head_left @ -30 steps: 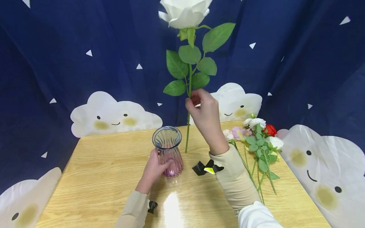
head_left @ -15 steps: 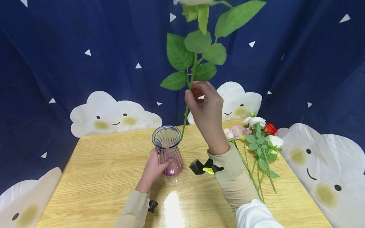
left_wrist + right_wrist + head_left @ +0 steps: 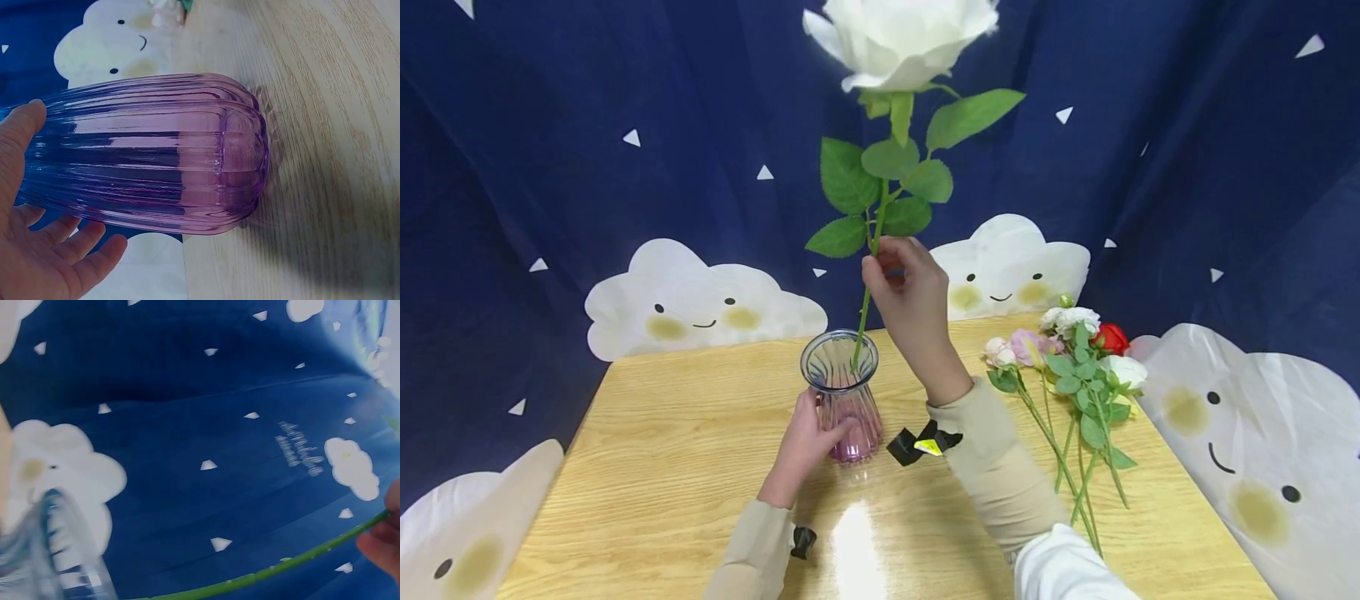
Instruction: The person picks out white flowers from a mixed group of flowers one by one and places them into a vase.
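Now right hand [image 3: 915,307] pinches white rose [image 3: 891,158] by stem [image 3: 864,308], lower end at mouth of glass vase [image 3: 862,412], depth unclear; left hand [image 3: 807,437] wraps round vase, upright on table [image 3: 692,467]; more flowers [image 3: 1082,383] lying right.

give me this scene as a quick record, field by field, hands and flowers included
left hand: grips the glass vase
right hand: pinches the stem of a white rose
vase: upright, blue rim, pinkish-purple base
stem position: slanted, lower end appears within the vase's mouth
loose flowers: white, pink and red, lying at the table's right
backdrop: dark blue curtain with smiling clouds
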`<state>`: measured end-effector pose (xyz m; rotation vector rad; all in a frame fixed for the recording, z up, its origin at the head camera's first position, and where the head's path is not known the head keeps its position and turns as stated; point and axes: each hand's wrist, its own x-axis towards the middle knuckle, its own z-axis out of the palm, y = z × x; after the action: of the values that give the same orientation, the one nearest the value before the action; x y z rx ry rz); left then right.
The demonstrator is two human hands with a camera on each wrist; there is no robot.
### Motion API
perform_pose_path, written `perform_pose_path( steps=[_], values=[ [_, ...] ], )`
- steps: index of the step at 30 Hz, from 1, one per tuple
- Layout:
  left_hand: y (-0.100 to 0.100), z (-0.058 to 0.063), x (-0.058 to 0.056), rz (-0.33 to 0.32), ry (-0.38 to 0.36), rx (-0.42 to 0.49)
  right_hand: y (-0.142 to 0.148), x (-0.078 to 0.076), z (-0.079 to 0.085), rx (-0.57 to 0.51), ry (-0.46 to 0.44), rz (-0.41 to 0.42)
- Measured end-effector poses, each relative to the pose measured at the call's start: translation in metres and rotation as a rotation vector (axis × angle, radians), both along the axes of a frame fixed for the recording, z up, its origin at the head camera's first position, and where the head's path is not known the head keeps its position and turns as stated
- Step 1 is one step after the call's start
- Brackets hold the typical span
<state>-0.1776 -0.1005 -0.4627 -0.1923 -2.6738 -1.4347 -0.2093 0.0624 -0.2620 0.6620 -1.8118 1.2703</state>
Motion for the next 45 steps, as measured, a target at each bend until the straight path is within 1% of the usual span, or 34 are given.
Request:
perform_pose_path(
  steps=[5, 9, 12, 16, 21, 23, 29, 31, 37, 40, 45],
  values=[
    [0.001, 0.000, 0.000, 0.001, -0.003, 0.009, -0.008, -0.008, -0.022, 0.072, -0.045, 0.015],
    [0.000, -0.001, -0.001, 0.001, 0.007, 0.003, -0.012, -0.015, -0.041, 0.145, -0.082, 0.002],
    [0.000, -0.001, -0.002, 0.002, 0.014, -0.003, -0.015, -0.020, -0.057, 0.184, -0.128, -0.008],
    [0.000, -0.002, -0.002, -0.001, 0.019, -0.002, -0.018, -0.023, -0.077, 0.227, -0.208, -0.018],
    [0.000, -0.005, -0.003, -0.003, 0.022, 0.004, -0.019, -0.025, -0.095, 0.298, -0.254, -0.039],
    [0.000, -0.006, -0.003, 0.000, 0.024, 0.013, -0.018, -0.025, -0.099, 0.326, -0.255, -0.053],
    [0.000, -0.007, -0.004, 0.002, 0.029, 0.019, -0.015, -0.026, -0.108, 0.410, -0.206, -0.154],
    [0.001, -0.006, -0.003, 0.003, 0.025, 0.017, -0.012, -0.027, -0.111, 0.396, -0.201, -0.163],
    [0.000, -0.005, -0.001, -0.001, 0.024, 0.002, -0.002, -0.030, -0.122, 0.294, -0.182, -0.155],
    [-0.001, -0.006, -0.001, -0.001, 0.036, -0.015, 0.003, -0.031, -0.124, 0.278, -0.187, -0.163],
    [-0.001, -0.003, -0.001, -0.004, 0.036, -0.013, 0.013, -0.033, -0.126, 0.282, -0.231, -0.194]
  ],
)
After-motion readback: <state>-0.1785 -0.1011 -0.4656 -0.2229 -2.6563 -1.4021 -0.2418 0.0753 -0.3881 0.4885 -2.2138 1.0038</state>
